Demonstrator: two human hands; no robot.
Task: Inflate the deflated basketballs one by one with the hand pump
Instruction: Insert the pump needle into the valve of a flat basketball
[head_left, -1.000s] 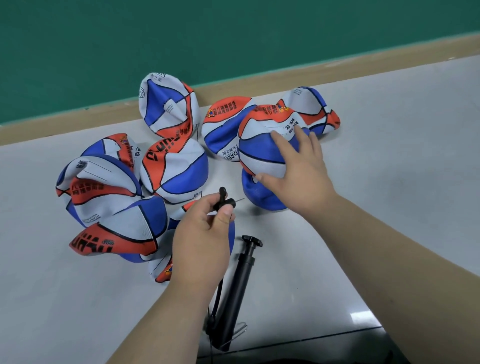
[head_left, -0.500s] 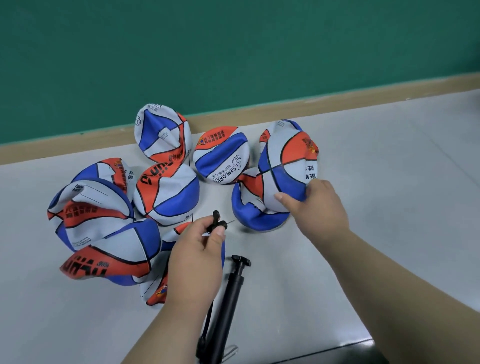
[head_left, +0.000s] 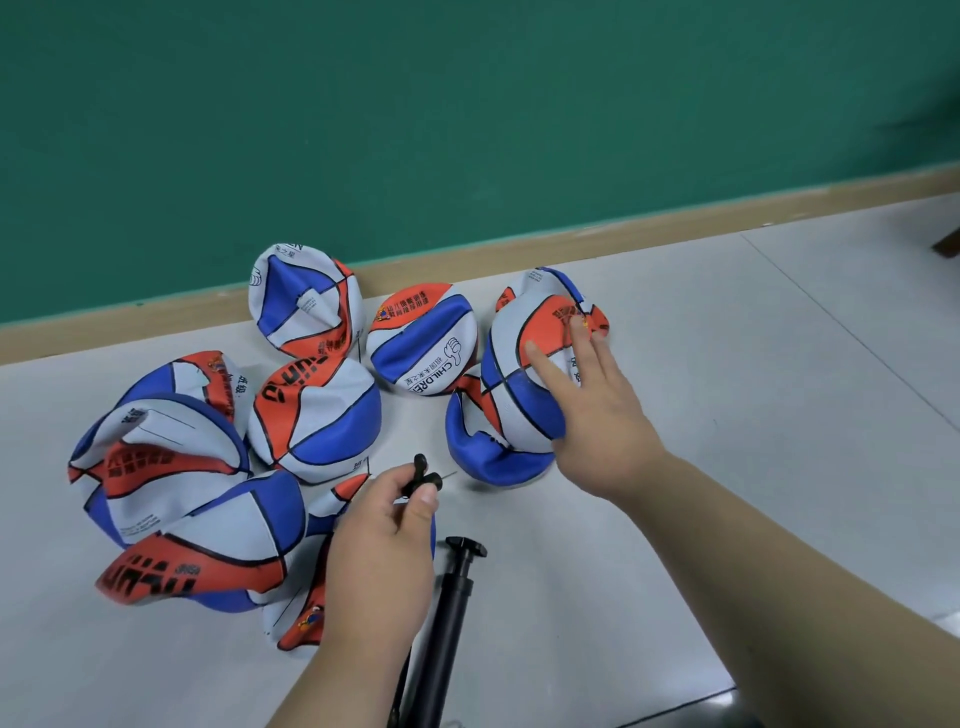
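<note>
Pinching needle nozzle (head_left: 427, 475) in left hand (head_left: 379, 551), right hand (head_left: 597, 415) spread on basketball (head_left: 519, 379), pump (head_left: 449, 608) base cropped

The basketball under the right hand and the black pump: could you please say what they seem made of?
The basketball under the right hand looks like soft rubber or synthetic leather, matte: it folds and caves in. The pump looks like hard black plastic, slightly glossy, its barrel straight and rigid; painted metal is possible. The left hand pinches its nozzle.
</note>
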